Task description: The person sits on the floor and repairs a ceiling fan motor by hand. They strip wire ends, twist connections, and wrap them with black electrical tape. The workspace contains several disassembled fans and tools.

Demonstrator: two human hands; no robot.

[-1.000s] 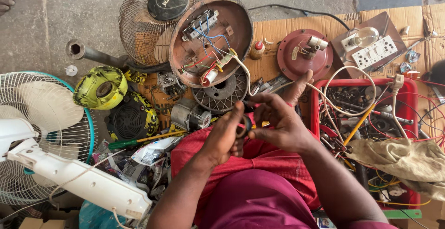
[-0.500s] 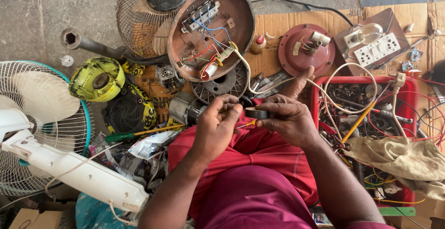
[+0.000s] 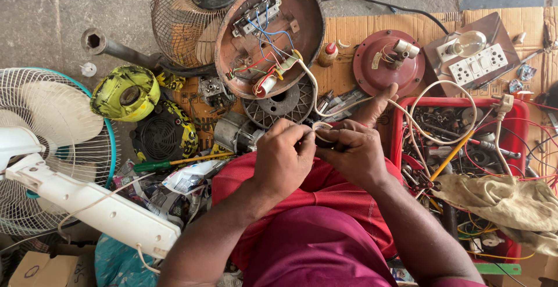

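Take the red crate [image 3: 519, 108] as your landmark. Just above it you see a switch board with a bulb [image 3: 474, 60]; a dirty cloth [image 3: 504, 204] drapes over its lower edge. Up and to its left sits a round maroon motor cover [image 3: 388, 63]. Far left of it stands a white table fan [image 3: 52, 159], with a yellow housing [image 3: 125, 93] between.

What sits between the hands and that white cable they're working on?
Nothing visible. The left hand and right hand both already pinch the white cable at its looped end above the lap. From there it runs free up to the brown fan housing, crossing over the loose parts on the cardboard.
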